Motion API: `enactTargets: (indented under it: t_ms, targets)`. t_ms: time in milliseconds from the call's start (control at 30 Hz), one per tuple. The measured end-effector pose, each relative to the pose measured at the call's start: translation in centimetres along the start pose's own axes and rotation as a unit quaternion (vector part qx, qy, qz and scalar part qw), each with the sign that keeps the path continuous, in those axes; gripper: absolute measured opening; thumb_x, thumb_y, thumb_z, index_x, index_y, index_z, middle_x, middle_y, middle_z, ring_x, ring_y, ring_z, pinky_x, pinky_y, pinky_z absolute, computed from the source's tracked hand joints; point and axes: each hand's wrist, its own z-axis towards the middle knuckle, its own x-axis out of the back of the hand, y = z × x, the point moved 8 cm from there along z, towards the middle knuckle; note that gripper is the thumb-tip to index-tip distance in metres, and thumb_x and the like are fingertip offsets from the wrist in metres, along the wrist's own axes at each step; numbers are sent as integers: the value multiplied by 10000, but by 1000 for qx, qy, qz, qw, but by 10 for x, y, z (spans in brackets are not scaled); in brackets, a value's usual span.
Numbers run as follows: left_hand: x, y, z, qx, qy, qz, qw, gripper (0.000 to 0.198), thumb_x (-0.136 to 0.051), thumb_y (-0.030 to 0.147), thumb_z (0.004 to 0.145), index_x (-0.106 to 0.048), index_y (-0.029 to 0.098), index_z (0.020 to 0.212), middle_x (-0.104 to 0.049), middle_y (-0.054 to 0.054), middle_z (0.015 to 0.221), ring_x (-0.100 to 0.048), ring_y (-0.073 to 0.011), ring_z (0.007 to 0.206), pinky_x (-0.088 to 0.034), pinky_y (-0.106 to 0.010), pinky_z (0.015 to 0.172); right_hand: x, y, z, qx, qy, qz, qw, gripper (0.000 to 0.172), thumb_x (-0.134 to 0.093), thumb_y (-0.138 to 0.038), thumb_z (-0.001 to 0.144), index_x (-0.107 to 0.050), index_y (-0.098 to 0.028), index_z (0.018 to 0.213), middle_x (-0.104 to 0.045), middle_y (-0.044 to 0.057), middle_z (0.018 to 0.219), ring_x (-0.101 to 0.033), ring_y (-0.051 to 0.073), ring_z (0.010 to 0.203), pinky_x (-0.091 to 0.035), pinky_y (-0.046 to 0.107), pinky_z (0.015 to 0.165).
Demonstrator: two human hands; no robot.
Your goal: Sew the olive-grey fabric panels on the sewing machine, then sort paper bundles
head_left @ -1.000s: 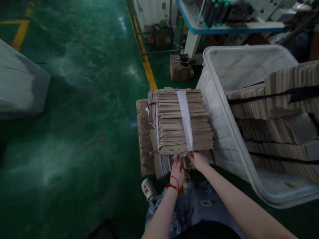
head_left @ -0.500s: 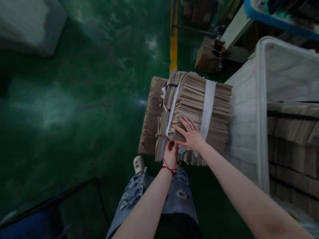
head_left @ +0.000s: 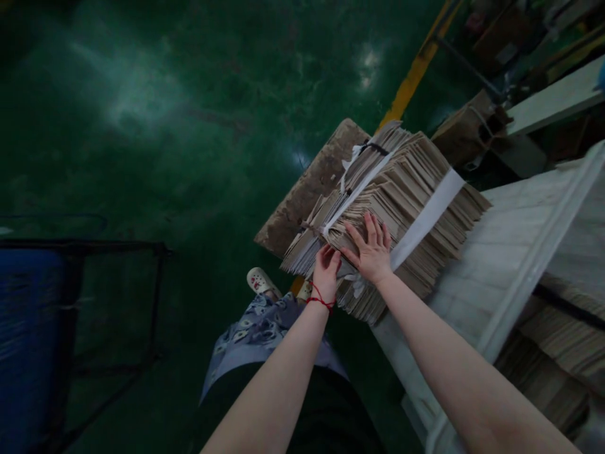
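Two hands of mine are on the work. My right hand (head_left: 371, 249) lies on top of a bundle of flat kraft cardboard pieces (head_left: 406, 208), with the fingers spread wide and pressing down, and it pinches nothing. My left hand (head_left: 326, 274) is at the near edge of the same bundle, with the fingers close together and bent over that edge. I cannot tell if the thumb goes under the pieces, so I cannot say if this hand really pinches them. A red string (head_left: 320, 304) goes around my left wrist.

The bundle lies on a worn wooden board (head_left: 307, 192), right in front of my body. A wide white strap (head_left: 428, 217) crosses the bundle, and a thin black cord (head_left: 373, 148) holds its far end. The other side of the bundle is just beside the wall of a white plastic bin (head_left: 477, 265), but I cannot tell if they touch. More stacked cardboard (head_left: 562, 334) lies inside this bin.

Below my arms I see my patterned shorts (head_left: 250, 331) and a white clog (head_left: 259, 280). The floor (head_left: 142, 126) is green, with a yellow line (head_left: 416, 72) on it. A cardboard box (head_left: 466, 129) stands near the far end of the board.
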Motion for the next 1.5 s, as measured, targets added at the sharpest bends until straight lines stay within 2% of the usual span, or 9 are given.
enactTargets:
  t_ms: [200,367,467,567,600,833,1200,1400,1500]
  targets:
    - [16,3,-1,-31,1,3,1000,398,-644,362,827,-518,183,1158,-630,-121,1220,-603,-206,1136,-504,-344,931,-2,-7,-2,9,7,-20,1000,625,-446,-579,918,-294,-370,1487,40,47,1619,-56,302,1469,-84,544,1157]
    - [23,15,-5,-66,30,26,997,537,-579,198,831,-320,220,1301,-678,-63,1036,-674,-143,859,-533,-308,805,-1,-13,-4,13,7,-27,1000,632,-450,-560,922,-280,-353,1495,28,60,1618,-59,310,1466,-91,553,1149]
    - [25,24,-7,-81,47,67,993,441,-581,160,801,-433,216,1212,-661,-8,912,-629,-115,723,-507,-263,731,-1,-15,-5,14,11,-30,999,630,-449,-558,922,-286,-349,1494,17,62,1618,-67,309,1465,-100,556,1147]
    - [21,29,-5,-81,39,113,990,137,-602,243,807,-593,183,930,-627,15,762,-580,-118,678,-473,-246,694,-1,-15,-5,16,17,-40,999,626,-441,-559,924,-285,-351,1493,-2,67,1617,-71,309,1465,-116,557,1144]
    - [19,30,-4,-78,36,125,988,128,-605,296,817,-606,178,869,-621,14,741,-572,-120,674,-465,-243,683,-1,-15,-5,17,18,-43,999,623,-436,-558,926,-283,-351,1494,-9,69,1617,-73,309,1465,-120,557,1143]
    - [15,40,4,-65,53,196,977,353,-669,525,765,-598,180,736,-591,14,686,-516,-123,638,-413,-251,659,2,-13,-6,19,18,-40,999,608,-410,-561,936,-282,-357,1494,-19,70,1616,-65,299,1469,-110,539,1152]
    - [11,33,4,-77,10,194,978,287,-621,458,834,-593,173,842,-621,-2,755,-566,-127,680,-460,-254,691,3,-7,-5,11,16,-10,1000,608,-433,-570,928,-293,-374,1486,28,49,1620,-61,291,1469,-83,535,1160]
    - [14,30,3,-79,26,156,984,369,-531,274,874,-424,216,1223,-652,-9,919,-619,-111,712,-504,-251,695,1,-3,-5,15,32,7,999,616,-479,-558,916,-294,-393,1480,34,21,1623,-82,293,1465,-84,541,1160]
    - [13,30,8,-73,15,169,983,247,-567,298,846,-548,190,1067,-650,-7,865,-606,-119,704,-500,-247,681,2,-3,-4,18,40,11,999,620,-484,-562,913,-296,-394,1479,32,23,1623,-89,289,1466,-92,537,1162]
